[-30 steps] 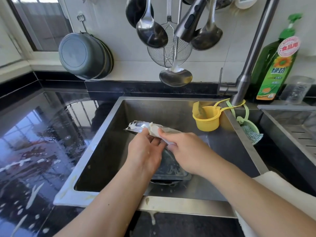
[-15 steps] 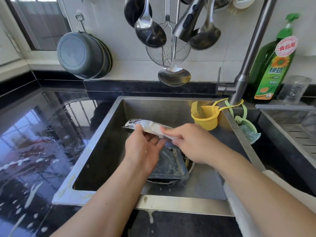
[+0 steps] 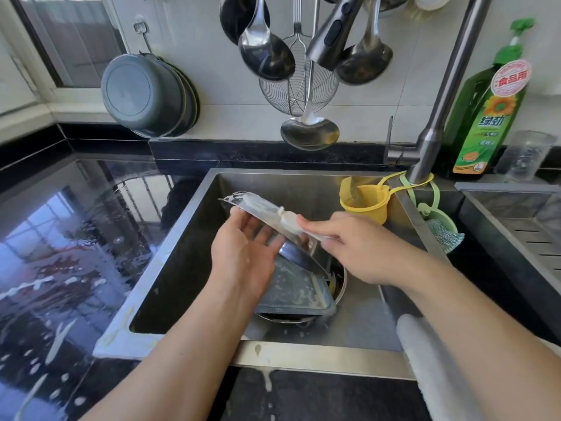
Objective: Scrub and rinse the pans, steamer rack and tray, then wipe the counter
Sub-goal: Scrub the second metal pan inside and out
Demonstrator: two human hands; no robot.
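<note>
Surface [image 3: 76,268]: a glossy black top is seen at the left of the frame, wet and flecked with pale suds and streaks.
Hanging pans [image 3: 145,95]: grey round pans are hung from a wall hook at the upper left, nested one behind another.
Sink [image 3: 194,259]: a steel basin is set into the middle of the frame; pale drips are seen on its front rim.
Left hand [image 3: 243,253]: a tilted metal pan [image 3: 291,253] is held from below at centre frame, the fingers curled under its raised rim; the grip is closed on the pan.
Cloth [image 3: 267,209]: a soapy white cloth is draped over the pan's upper edge.
Tray [image 3: 296,291]: a grey rectangular tray smeared with foam is lying low in the sink beneath the pan, resting on a round steel vessel.
Utensils [image 3: 267,53]: ladles and a wire skimmer are hung at the top centre.
Right hand [image 3: 361,247]: the cloth is pinched against the pan's rim by the fingers; the grip is holding the cloth.
Yellow cup [image 3: 367,205]: it is hung inside the sink's right rear corner, near the tap [image 3: 437,123].
Detergent bottle [image 3: 488,117]: a green bottle is stood at the upper right.
</note>
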